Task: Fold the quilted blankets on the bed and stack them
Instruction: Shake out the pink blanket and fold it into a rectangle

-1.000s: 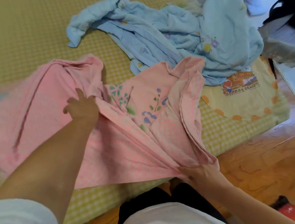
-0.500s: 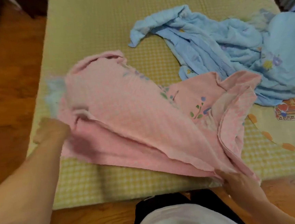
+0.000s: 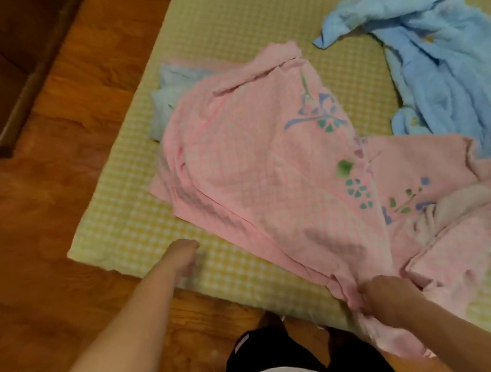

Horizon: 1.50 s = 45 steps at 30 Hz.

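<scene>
Below, right hand [image 3: 387,295] grips pink blanket [image 3: 266,166].

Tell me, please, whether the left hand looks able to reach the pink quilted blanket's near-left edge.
Probably yes: the left hand holds nothing, and only bare checked mattress separates it from the pink quilted blanket.
</scene>
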{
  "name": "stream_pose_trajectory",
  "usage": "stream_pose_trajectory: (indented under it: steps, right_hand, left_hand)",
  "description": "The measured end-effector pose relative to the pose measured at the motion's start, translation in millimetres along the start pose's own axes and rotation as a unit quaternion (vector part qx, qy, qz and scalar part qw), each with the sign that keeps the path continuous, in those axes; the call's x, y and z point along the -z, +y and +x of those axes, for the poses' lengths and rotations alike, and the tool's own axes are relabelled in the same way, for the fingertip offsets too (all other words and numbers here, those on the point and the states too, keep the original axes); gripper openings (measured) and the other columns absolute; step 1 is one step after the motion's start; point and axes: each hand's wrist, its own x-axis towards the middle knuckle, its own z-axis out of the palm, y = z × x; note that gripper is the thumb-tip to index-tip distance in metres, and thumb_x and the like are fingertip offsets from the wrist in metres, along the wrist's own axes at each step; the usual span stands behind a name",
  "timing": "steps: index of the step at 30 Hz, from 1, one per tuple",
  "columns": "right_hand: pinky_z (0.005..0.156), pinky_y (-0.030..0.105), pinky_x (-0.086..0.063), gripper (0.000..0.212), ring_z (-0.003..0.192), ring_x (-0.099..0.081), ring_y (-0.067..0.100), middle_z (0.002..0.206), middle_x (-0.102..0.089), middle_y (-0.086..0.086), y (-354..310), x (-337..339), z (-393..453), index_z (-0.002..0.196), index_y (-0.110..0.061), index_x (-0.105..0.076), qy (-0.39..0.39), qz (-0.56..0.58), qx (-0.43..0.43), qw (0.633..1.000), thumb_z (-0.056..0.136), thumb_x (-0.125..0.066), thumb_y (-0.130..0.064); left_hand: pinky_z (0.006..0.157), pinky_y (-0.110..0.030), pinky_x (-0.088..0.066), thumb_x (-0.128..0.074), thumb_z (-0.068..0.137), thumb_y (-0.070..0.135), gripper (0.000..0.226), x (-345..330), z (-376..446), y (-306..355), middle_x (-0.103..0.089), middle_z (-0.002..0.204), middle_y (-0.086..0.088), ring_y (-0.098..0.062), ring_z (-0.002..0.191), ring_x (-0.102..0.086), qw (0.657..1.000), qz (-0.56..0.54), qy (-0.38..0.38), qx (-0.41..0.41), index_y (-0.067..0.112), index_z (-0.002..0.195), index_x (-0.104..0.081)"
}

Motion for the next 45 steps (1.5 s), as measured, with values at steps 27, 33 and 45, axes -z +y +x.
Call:
stream_pose_trajectory:
  steps: [27,33,45]
  right_hand:
    - [0.081,0.04,-0.051,0.035,0.089,-0.065,0.031,0.1,-0.068,0.013,-223.6,278.3,252.0,0.13,-0.022,-0.051,0.4,0.333,0.129,0.844,0.095,-0.053,-0.019]
    - [0.067,0.021,-0.043,0.027,0.073,-0.05,0.007,0.078,-0.058,-0.003,-147.1,276.3,141.9,0.094,-0.01,-0.062,0.285,0.542,0.23,0.756,0.107,-0.045,-0.026]
    - [0.077,0.034,-0.05,0.03,0.08,-0.06,0.013,0.083,-0.067,0.001,-120.9,233.1,115.0,0.087,-0.018,-0.066,0.265,0.665,0.224,0.661,0.107,-0.044,-0.024]
  left_hand:
    - [0.083,-0.038,-0.058,-0.061,0.099,0.02,0.021,42.9,55.3,52.3,-0.07,0.109,0.004,-0.02,0.104,-0.069,0.86,-0.372,0.243,-0.252,0.025,0.118,-0.054]
    - [0.101,-0.029,-0.05,-0.049,0.102,0.008,0.069,5.0,-9.9,103.8,-0.056,0.142,0.012,-0.01,0.12,-0.06,0.846,-0.097,0.17,-0.496,0.046,0.155,-0.026]
    - [0.083,-0.04,-0.061,-0.057,0.102,0.03,0.034,-80.0,-34.4,141.6,-0.077,0.095,-0.018,-0.028,0.082,-0.076,0.839,-0.53,-0.082,-0.088,0.001,0.104,-0.074]
